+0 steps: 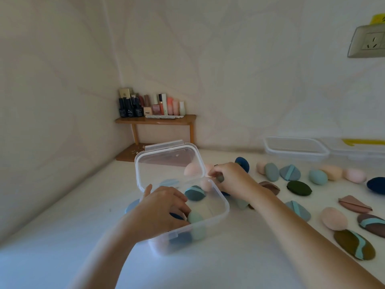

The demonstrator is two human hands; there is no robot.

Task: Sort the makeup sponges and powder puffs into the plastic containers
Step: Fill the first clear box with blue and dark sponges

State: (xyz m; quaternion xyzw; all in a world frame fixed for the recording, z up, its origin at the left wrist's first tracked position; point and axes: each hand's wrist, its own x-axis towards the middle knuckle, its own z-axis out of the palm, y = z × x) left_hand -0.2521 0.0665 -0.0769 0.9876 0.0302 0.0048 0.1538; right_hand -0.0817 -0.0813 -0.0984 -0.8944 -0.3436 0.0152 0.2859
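A clear plastic container (226, 207) stands open in the middle of the white table, its hinged lid (166, 161) tilted up behind it. Inside lie a teal puff with a light-blue strap (194, 192), a pink sponge (205, 184) and a mint sponge (195, 218). My left hand (162, 207) reaches into the container, fingers curled down over a dark blue puff (177, 216) beside the mint sponge. My right hand (233, 181) hovers just past the container's right rim and pinches a small grey-green piece (220, 178) in its fingertips.
Several puffs and sponges lie spread over the right side of the table, among them a dark green puff (299, 188) and a pink sponge (333, 218). Empty clear containers (295, 150) stand at the back right. A wooden shelf (156, 119) with cosmetics fills the corner.
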